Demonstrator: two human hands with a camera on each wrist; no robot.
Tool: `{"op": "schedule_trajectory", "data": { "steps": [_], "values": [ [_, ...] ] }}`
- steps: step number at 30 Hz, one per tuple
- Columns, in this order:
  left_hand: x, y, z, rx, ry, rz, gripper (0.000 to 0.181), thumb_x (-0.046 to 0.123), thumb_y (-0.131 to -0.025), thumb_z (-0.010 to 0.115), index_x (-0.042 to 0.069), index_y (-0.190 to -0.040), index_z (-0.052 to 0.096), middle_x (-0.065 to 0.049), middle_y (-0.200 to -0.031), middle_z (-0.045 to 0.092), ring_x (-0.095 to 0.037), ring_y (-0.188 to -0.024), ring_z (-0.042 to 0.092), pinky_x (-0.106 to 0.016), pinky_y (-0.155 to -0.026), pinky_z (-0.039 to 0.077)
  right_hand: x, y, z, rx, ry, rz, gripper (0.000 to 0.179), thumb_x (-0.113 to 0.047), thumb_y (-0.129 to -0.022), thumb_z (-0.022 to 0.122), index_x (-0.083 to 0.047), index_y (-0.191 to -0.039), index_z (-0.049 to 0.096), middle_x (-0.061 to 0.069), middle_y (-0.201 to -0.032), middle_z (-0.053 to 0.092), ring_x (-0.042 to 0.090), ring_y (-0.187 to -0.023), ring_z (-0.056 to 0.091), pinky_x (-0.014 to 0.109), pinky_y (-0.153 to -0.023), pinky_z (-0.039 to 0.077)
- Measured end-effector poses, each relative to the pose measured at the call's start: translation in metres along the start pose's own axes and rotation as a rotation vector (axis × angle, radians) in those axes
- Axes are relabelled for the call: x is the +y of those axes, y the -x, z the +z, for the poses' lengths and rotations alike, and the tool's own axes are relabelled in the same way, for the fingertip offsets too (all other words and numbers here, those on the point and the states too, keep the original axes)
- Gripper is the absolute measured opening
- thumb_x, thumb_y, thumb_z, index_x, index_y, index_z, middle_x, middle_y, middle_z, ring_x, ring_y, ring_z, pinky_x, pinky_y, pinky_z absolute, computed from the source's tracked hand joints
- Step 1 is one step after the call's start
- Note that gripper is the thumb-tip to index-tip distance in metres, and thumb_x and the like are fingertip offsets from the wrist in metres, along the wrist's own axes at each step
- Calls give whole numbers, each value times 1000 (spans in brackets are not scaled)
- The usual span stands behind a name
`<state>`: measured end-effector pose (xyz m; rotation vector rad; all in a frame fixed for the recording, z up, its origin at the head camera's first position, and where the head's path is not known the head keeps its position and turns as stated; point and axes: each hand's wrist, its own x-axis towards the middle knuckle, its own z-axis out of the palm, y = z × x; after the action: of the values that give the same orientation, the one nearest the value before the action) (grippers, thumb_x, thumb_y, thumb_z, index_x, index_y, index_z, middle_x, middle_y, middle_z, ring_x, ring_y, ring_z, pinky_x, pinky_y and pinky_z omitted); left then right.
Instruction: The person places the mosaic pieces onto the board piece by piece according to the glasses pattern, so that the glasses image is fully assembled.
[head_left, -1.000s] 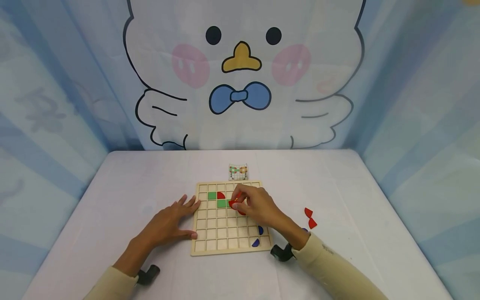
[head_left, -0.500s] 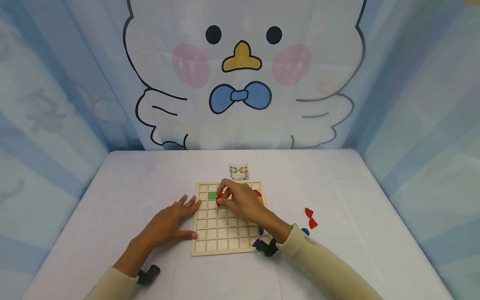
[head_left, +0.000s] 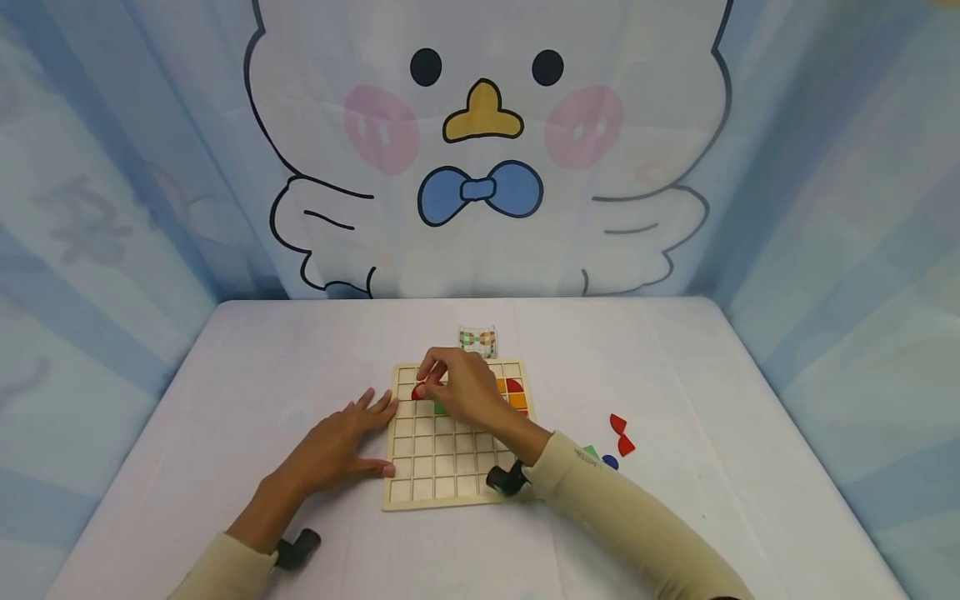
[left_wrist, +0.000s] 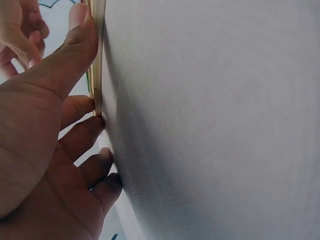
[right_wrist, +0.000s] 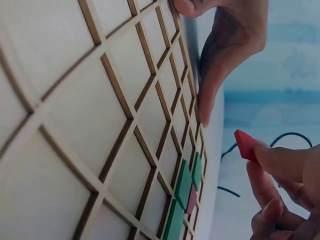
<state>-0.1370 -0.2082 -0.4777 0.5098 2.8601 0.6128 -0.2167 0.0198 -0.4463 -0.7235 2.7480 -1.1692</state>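
My right hand pinches a red quarter-round tile between thumb and fingers, held just above the upper left of the wooden grid board. Along the board's left edge rests my left hand, fingers spread, thumb and fingertips touching the rim; the left wrist view shows the thumb against the board's side. Green tiles and a dark red tile sit in cells near the held tile. At the board's upper right lie an orange tile and a red tile. My right hand and forearm hide part of the board.
A small pattern card lies beyond the board's far edge. To the right on the white table are two red tiles, a blue tile and a green tile, partly behind the right sleeve.
My right hand has moved left across the board with the red tile, from near the middle to the upper left. The left hand stays in place at the edge.
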Motion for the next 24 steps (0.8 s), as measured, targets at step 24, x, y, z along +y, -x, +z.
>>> {"op": "schedule_trajectory", "data": {
  "steps": [24],
  "values": [
    [-3, 1, 1, 8, 14, -6, 107, 52, -79, 90, 9, -164, 40, -16, -170, 40, -54, -154, 37, -70, -119, 38, 8, -37, 33, -67, 150, 78, 12, -22, -92, 85, -20, -85, 76, -9, -75, 69, 5, -65, 58, 22, -54, 43]
  ]
}}
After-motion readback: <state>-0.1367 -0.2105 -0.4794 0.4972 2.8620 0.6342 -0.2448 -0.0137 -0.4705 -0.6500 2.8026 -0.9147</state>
